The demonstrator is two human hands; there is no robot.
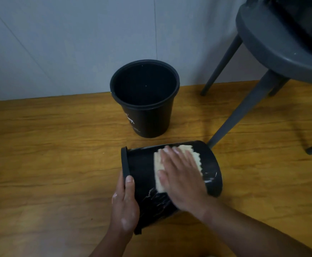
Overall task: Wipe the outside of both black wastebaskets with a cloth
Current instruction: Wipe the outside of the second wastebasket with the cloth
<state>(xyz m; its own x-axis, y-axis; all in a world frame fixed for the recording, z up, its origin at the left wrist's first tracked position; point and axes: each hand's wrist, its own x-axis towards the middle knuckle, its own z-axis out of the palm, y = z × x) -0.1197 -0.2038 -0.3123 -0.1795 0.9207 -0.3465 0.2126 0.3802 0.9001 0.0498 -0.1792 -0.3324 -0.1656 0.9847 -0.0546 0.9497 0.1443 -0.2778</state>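
One black wastebasket lies on its side on the wooden floor, its rim to the left and its base to the right. My left hand grips that rim. My right hand lies flat on a pale yellow cloth, pressing it against the basket's upper side. Wet streaks show on the basket wall near the cloth. The second black wastebasket stands upright behind it near the wall, with a white print on its side.
A grey plastic chair stands at the right, one leg reaching down close to the lying basket's base. A grey wall runs along the back. Wooden floor spreads to the left.
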